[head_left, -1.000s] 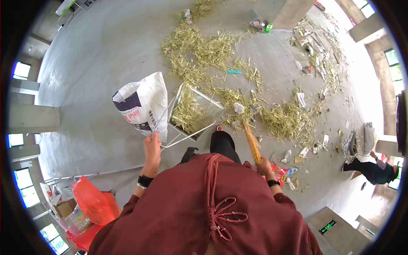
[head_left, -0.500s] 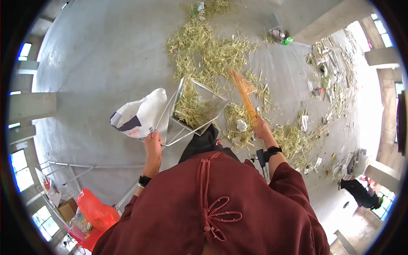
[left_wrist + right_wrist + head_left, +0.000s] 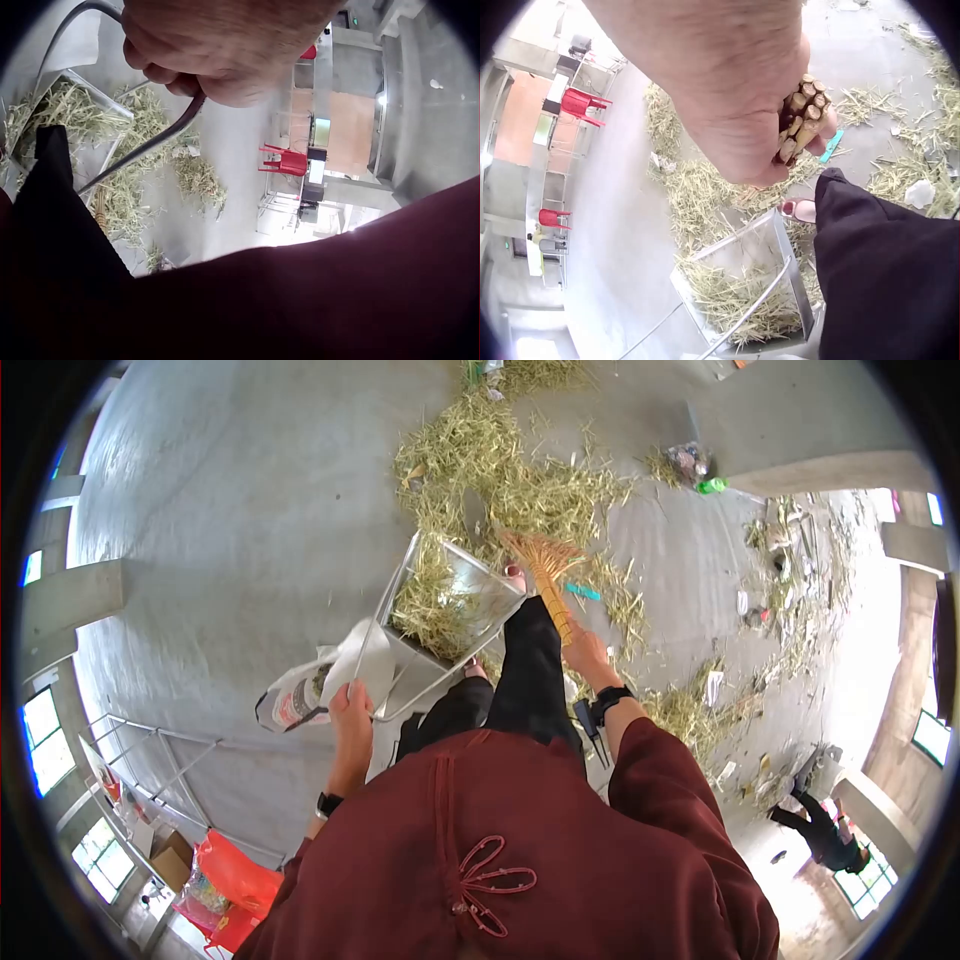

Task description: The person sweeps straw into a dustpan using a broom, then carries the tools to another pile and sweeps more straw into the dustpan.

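Observation:
My left hand (image 3: 352,720) grips the bent metal handle (image 3: 402,710) of a metal dustpan (image 3: 486,582) that holds straw (image 3: 432,610). In the left wrist view the fingers of that hand (image 3: 210,49) curl round the dark-looking rod. A white sack (image 3: 300,695) hangs beside the left hand. With my right hand (image 3: 588,655) I hold a straw broom (image 3: 550,585) by its bound handle, its bristles on the straw by the dustpan's right corner. The right wrist view shows the hand (image 3: 742,112) wrapped round the cut stalk ends (image 3: 806,116).
Loose straw (image 3: 480,460) spreads beyond the dustpan, and more straw with litter (image 3: 700,720) lies to the right. A teal strip (image 3: 582,591) and a green bottle (image 3: 712,486) are on the floor. Red bags (image 3: 235,875) stand at lower left; another person (image 3: 825,835) is at far right.
The broom has swung from the right side to the straw near the dustpan. The sack has sunk lower and folded beside the left hand. One foot has stepped forward beside the dustpan.

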The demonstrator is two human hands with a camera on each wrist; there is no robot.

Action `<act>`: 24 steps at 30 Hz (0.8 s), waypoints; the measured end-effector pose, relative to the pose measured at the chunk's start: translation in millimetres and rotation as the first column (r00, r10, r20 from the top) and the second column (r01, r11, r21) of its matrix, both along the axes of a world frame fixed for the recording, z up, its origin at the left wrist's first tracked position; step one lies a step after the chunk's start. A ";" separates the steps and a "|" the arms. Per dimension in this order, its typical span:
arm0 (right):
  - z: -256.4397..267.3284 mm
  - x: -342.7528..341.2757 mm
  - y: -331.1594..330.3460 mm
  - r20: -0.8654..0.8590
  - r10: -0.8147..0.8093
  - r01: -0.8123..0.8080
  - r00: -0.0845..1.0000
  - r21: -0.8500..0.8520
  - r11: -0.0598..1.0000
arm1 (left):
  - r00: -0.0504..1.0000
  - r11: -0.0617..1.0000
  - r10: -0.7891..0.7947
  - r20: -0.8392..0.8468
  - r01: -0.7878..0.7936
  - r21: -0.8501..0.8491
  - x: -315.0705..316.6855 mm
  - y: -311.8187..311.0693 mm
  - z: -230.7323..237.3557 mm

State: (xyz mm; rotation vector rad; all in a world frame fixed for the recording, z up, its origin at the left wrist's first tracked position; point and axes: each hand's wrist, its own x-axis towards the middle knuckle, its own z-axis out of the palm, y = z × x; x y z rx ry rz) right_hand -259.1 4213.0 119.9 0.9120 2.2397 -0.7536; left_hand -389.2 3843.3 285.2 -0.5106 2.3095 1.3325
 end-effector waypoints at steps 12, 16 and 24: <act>-80.3 -291.5 96.7 -0.200 0.422 -0.402 0.884 0.134 0.906 | 0.962 0.957 0.262 0.077 -0.249 -0.150 -75.1 86.1 -41.3; -108.7 -380.2 123.4 -0.127 0.559 -0.537 0.819 0.173 0.826 | 0.927 0.925 0.358 0.110 -0.335 -0.181 -90.9 122.7 -29.2; -101.9 -390.2 127.8 0.138 0.693 -0.704 0.708 0.063 0.707 | 0.851 0.858 0.513 0.118 -0.511 -0.043 -78.5 126.0 -25.6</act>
